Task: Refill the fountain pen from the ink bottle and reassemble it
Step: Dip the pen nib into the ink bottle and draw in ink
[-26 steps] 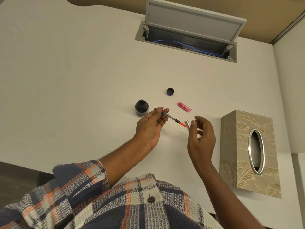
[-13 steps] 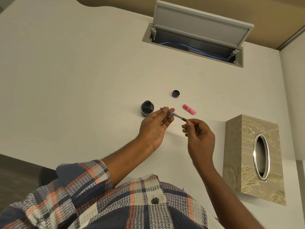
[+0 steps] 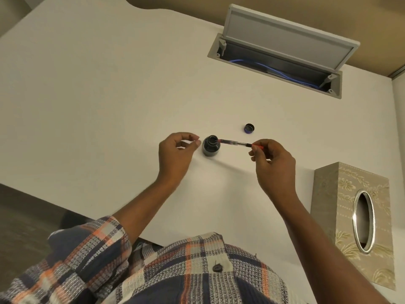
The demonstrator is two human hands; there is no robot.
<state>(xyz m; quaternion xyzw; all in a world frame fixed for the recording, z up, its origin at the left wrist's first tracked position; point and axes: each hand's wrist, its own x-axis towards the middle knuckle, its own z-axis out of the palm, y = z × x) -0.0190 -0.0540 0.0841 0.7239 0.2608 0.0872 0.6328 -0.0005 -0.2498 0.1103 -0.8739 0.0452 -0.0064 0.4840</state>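
Observation:
The open ink bottle point(image 3: 210, 148) stands on the white desk point(image 3: 109, 95). The pen's inner part point(image 3: 234, 143), a clear ink tube with a red end, lies nearly level above the desk. Its nib end is at the bottle's mouth. My right hand point(image 3: 272, 163) pinches the red end, to the right of the bottle. My left hand point(image 3: 176, 155) hovers just left of the bottle, fingers loosely curled and holding nothing. The bottle's dark cap point(image 3: 249, 128) lies upside down behind the pen. The pink pen cap is hidden.
A patterned tissue box point(image 3: 352, 216) stands at the right, close to my right forearm. An open cable hatch point(image 3: 274, 62) with blue wires is set into the desk at the back. The desk's near edge runs just below my left elbow.
The pen part passed from my left hand to my right, and its nib swung left to the bottle's mouth. My left hand moved to the bottle's left side.

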